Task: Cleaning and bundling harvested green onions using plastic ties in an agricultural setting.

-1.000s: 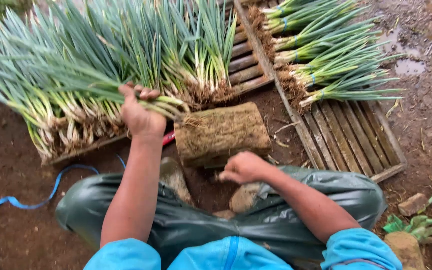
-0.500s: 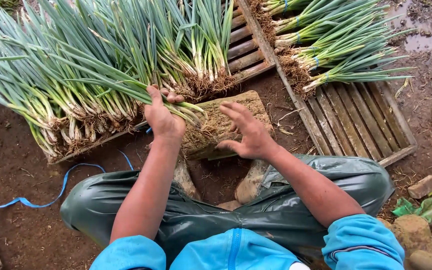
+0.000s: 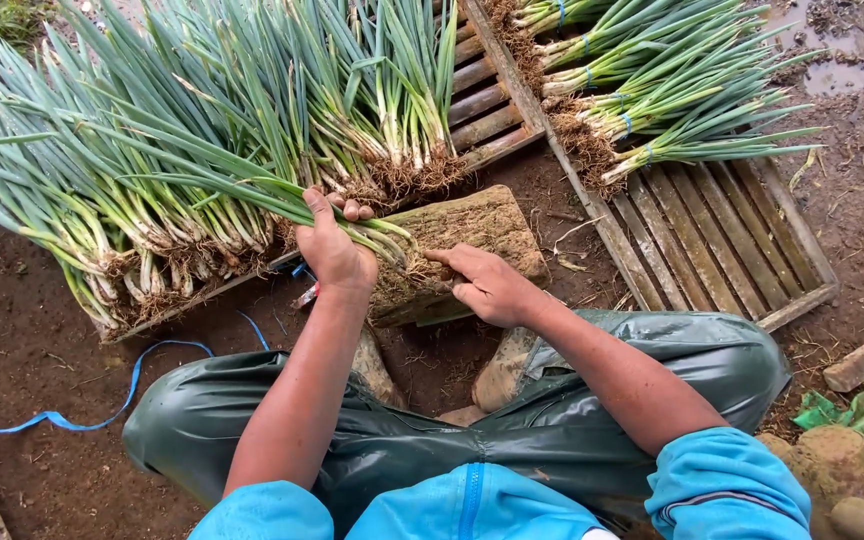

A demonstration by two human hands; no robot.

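My left hand is closed around a bunch of green onions, gripping the stalks just above their roots, which lie on a muddy wooden block. On the block's near edge rests my right hand, fingers spread flat and touching the roots of the held bunch. A large pile of loose green onions lies on a wooden pallet beyond my left hand.
Tied bundles of green onions lie on a second slatted pallet at the right. A blue strap trails over the dirt at the left. My knees in green waterproof trousers and muddy boots fill the foreground.
My left hand pulled a bunch of onions from the pile down onto the block. My right hand moved from my knee up to the block and the roots.
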